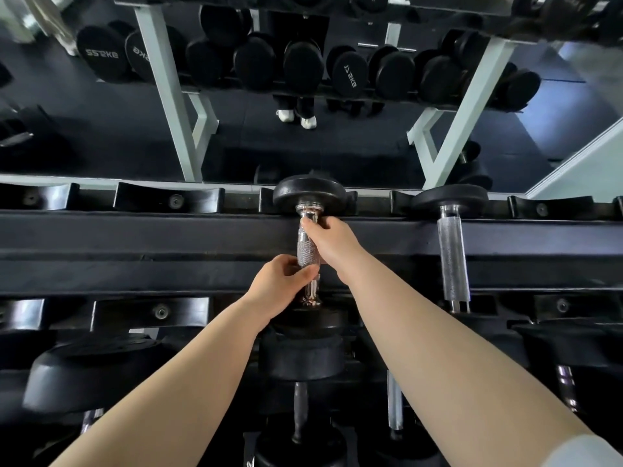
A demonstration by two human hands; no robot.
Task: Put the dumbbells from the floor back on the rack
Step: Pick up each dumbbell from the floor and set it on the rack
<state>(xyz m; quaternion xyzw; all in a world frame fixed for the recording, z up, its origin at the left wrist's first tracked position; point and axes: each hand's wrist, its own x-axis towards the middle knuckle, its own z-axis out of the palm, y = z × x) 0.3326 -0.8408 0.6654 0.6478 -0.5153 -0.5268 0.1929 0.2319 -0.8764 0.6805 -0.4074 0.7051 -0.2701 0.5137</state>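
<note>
A small dumbbell (307,252) with black round heads and a knurled chrome handle lies across the top tier of the black rack (135,237), its far head in a cradle at the back rail. My left hand (281,286) grips the near part of the handle. My right hand (332,241) holds the far part, close to the far head. The near head sits under my left wrist, partly hidden.
Another small dumbbell (451,251) rests on the top tier to the right. Unfilled cradles (168,198) line the rail to the left. Bigger dumbbells (91,369) fill the lower tier. A mirror (303,96) behind reflects the rack and a person's legs.
</note>
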